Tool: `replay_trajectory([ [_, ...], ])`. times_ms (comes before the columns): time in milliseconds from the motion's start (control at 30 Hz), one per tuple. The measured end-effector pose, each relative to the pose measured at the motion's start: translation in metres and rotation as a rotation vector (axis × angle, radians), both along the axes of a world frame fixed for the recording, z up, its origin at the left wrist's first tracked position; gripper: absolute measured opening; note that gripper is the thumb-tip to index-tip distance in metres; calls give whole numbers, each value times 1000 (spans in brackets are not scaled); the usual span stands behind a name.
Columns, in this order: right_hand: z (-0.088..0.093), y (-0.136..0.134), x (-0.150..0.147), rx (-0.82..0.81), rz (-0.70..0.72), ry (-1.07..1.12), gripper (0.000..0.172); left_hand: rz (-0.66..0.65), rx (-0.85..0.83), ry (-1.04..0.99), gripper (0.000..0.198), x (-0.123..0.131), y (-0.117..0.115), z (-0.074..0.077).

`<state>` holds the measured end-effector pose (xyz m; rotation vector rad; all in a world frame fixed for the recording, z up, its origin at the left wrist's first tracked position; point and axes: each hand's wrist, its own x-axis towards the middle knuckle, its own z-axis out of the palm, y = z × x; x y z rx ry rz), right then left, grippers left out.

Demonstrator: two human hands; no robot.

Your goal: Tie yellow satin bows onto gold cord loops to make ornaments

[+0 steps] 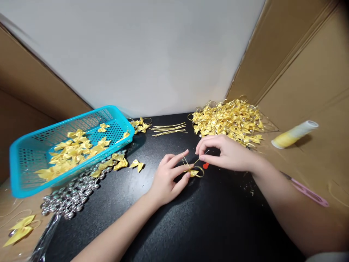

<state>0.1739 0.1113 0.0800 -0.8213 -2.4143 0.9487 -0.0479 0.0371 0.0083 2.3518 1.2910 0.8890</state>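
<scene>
Near the middle of the black table, a yellow bow (194,173) lies with a gold cord loop beside it. My left hand (170,178) presses the bow with its fingertips, and a thin cord end rises between its fingers. Above and to the right, my right hand (218,151) pinches the gold cord (196,161) between thumb and fingers. A small red object (205,165) lies just under the right hand. Whether a bead is on this bow is hidden by the left fingers.
A blue basket (16,145) of yellow bows stands left, with silver beads (72,194) along its front. Cut gold cords (169,128) lie at the back. A heap of finished bows (229,118) is back right, near a spool (294,134) and a pink tool (309,191).
</scene>
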Motion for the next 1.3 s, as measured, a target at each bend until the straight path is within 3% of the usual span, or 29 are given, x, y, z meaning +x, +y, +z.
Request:
replay_trajectory([
  [533, -19, 13, 0, -23, -101, -91, 10, 98, -15, 190, 23, -1, 3, -4],
  [767, -20, 14, -1, -20, -92, -77, 9, 63, -57, 15, 16, -3, 6, -2],
  [933, -18, 14, -1, -16, -104, -55, 10, 170, -164, -167, 13, -8, 24, 9],
  [1133, -20, 12, -6, 11, -76, -27, 11, -12, -325, -118, 13, 0, 50, 25],
  [1300, -22, 12, -8, 19, -81, -3, 10, -70, -447, -70, 17, 9, 57, 25],
])
